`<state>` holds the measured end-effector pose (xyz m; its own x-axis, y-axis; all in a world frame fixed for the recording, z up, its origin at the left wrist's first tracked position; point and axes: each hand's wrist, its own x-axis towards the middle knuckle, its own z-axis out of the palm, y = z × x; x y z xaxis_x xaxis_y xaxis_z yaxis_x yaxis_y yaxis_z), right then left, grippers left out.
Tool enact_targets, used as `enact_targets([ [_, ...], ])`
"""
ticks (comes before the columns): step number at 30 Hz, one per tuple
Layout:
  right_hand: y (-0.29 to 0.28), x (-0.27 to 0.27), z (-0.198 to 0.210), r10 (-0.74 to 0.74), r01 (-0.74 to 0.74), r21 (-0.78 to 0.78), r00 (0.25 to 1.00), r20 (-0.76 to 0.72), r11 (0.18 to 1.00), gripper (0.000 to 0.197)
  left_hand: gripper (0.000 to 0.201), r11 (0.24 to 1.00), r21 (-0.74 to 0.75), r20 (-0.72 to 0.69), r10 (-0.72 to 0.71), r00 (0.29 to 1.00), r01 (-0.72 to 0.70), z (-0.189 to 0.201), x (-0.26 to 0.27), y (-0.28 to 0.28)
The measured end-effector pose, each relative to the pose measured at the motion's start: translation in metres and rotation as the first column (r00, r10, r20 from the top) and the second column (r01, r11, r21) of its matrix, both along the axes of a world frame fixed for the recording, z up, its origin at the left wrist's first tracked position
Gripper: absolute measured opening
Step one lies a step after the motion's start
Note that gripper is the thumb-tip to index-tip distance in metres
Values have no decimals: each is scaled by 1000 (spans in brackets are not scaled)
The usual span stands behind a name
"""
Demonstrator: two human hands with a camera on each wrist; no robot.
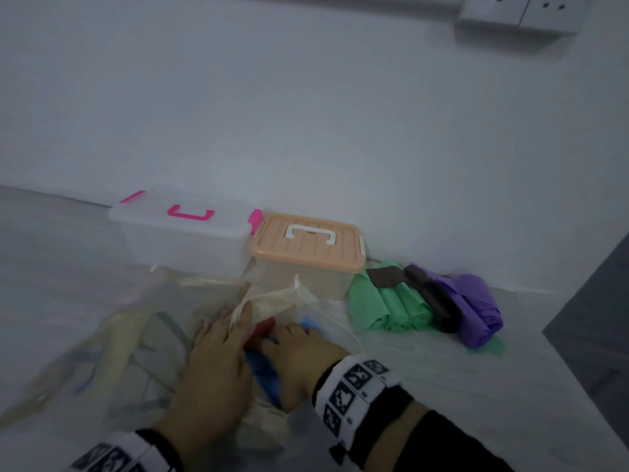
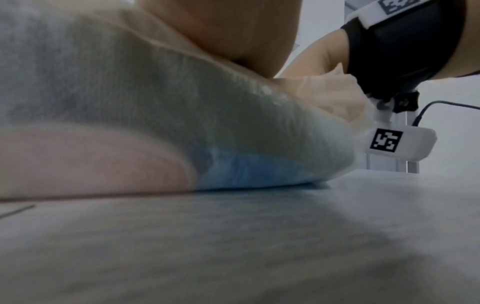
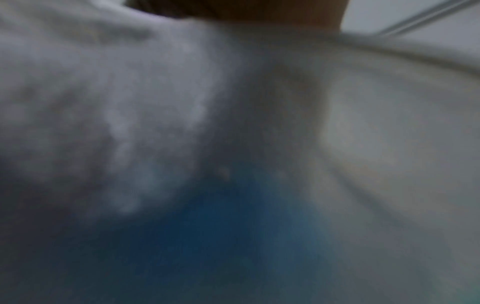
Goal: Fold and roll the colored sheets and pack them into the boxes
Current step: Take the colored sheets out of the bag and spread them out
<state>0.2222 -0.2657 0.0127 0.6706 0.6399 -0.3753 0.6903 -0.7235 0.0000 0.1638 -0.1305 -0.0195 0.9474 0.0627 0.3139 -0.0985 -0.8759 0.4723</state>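
From the head view, my left hand (image 1: 214, 356) lay flat, fingers straight and together, pressing a pale translucent sheet (image 1: 143, 335) onto the grey surface (image 1: 442, 362) near its front edge. My right hand (image 1: 299, 356) rested just beside it, fingers bent down over a blue sheet (image 1: 263, 369) and a red sheet (image 1: 263, 327) bundled under the pale one; whether it pinched them I could not tell. At the back edge, against the wall, stood a clear box with pink clips (image 1: 180, 233), lid on, and touching its right side a box with an orange lid (image 1: 306, 250) and white handle. Right of that lay green rolls (image 1: 384, 301), a dark roll (image 1: 439, 301) and a purple roll (image 1: 476, 308), all touching. Both wrists wore bands with black-and-white square codes; no readable writing showed.

From the left wrist view, the pale sheet (image 2: 155, 102) bulged over a blue sheet (image 2: 246, 174) and a pinkish patch on the surface (image 2: 233, 246). My right hand (image 2: 319, 61) was partly seen behind, its strap carrying a coded tag (image 2: 387, 140).

The right wrist view was blurred: only a pale sheet (image 3: 130, 102) over blue (image 3: 221, 226)
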Motion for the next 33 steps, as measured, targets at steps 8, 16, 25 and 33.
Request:
enact_targets([
  [8, -26, -21, 1, -287, 264, 173, 951, 118, 949, 54, 80, 988, 149, -96, -31, 995, 45, 5, 0, 5],
  [16, -88, -28, 57, -522, 514, 589, 835, -175, 623, 69, 80, 975, 204, -146, -57, 988, 87, 9, -2, 1],
  [25, -163, 4, 37, -779, 740, 258, 619, 99, 621, 98, 81, 972, 221, -177, -41, 983, 80, 5, -2, -1],
  [33, -165, 14, -24, -661, 662, 143, 748, -66, 735, 78, 85, 985, 156, -148, -47, 988, 71, 1, 1, 0],
])
